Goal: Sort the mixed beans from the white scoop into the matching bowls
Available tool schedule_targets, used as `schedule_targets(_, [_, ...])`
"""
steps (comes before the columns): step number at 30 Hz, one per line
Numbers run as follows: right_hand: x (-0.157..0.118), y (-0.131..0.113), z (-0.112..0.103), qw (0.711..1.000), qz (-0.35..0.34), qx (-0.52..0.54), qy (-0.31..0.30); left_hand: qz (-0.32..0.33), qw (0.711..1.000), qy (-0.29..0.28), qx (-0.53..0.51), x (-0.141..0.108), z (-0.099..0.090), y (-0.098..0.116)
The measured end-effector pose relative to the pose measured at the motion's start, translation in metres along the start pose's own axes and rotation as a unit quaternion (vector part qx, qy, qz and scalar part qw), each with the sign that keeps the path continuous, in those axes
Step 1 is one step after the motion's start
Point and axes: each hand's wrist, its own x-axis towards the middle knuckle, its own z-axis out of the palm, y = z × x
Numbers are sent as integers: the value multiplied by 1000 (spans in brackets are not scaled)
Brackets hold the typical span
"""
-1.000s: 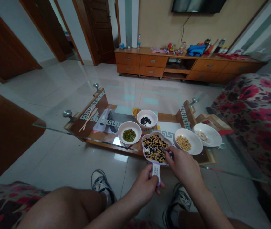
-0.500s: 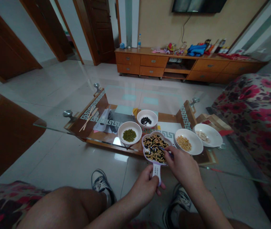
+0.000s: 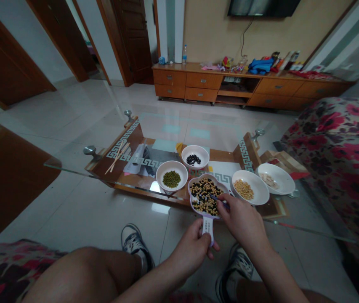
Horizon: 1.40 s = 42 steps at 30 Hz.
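The person's left hand (image 3: pixel 189 253) is curling its fingers closed around the white handle (image 3: pixel 207 229) of a flower-shaped, purple-rimmed plastic dish (image 3: pixel 206 195), holding it at 12 o'clock, over the near edge of a rectangular glass-topped table (image 3: pixel 166 126). Small dark print is running down the handle, too tiny to read. The dish is holding mixed black and yellow beans (image 3: pixel 204 198). The right hand (image 3: pixel 242 223) is pinching a thin dark utensil (image 3: pixel 219 200) between its fingertips, with the tip reaching into those beans at 2 o'clock from the left hand. Round white bowls are sitting close by: green mung beans (image 3: pixel 171 176) at 11 o'clock, black beans (image 3: pixel 193 159) at 12, yellow soybeans (image 3: pixel 243 190) at 1, and pale seeds (image 3: pixel 269 181) at 2. Against the earlier frame, the hands and bowls are barely differing in position.
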Motion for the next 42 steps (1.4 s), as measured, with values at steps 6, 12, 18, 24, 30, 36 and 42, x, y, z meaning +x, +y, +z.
schedule_targets(6, [0,1,3,1000,-14,4,6,1,1000,-2,-3,2,1,-3])
schedule_targets(12, [-2,-1,6,999,-28,1,-15,6,1000,1,-3,3,1,-5])
schedule_targets(18, [-2,-2,6,999,-34,4,-24,8,1000,3,-3,3,1,-6])
schedule_targets(24, [-3,-2,7,999,-31,-2,-19,13,1000,-1,-3,4,0,-8])
schedule_targets(30, [-3,-3,7,999,-39,0,-3,7,1000,0,-2,3,1,-5])
schedule_targets(36, [-3,-2,6,999,-42,5,9,13,1000,1,-7,2,1,-7])
schedule_targets(42, [-3,-2,7,999,-42,13,15,2,1000,2,-1,1,2,-2])
